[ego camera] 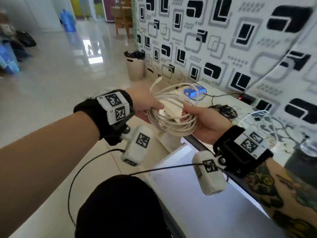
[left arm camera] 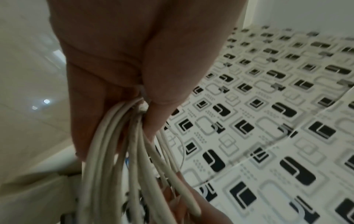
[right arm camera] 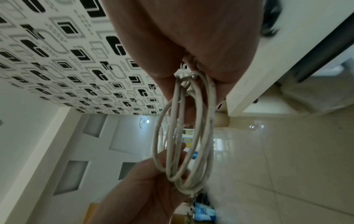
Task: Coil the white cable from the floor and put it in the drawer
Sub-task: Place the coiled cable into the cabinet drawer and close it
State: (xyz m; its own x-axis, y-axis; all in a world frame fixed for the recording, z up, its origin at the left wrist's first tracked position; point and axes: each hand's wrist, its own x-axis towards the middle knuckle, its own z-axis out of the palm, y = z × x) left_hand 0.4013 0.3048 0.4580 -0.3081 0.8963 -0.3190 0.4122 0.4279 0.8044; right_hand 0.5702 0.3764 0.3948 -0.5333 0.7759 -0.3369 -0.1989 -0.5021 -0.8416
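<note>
The white cable (ego camera: 171,117) is wound into a coil of several loops and held in the air between both hands, above the front edge of a white desk. My left hand (ego camera: 145,103) grips the coil's left side, thumb over the strands; the bundle (left arm camera: 118,159) runs out from under its fingers. My right hand (ego camera: 202,121) grips the right side, fingers curled round the loops (right arm camera: 187,128). One cable end with a plug (ego camera: 157,81) sticks up behind the left hand. No drawer shows clearly.
The white desk (ego camera: 223,103) carries a blue device (ego camera: 194,92), thin black wires (ego camera: 223,110) and a glass (ego camera: 308,146) at the right. A bin with a black liner (ego camera: 134,66) stands on the tiled floor. A black-and-white patterned wall (ego camera: 223,40) is behind.
</note>
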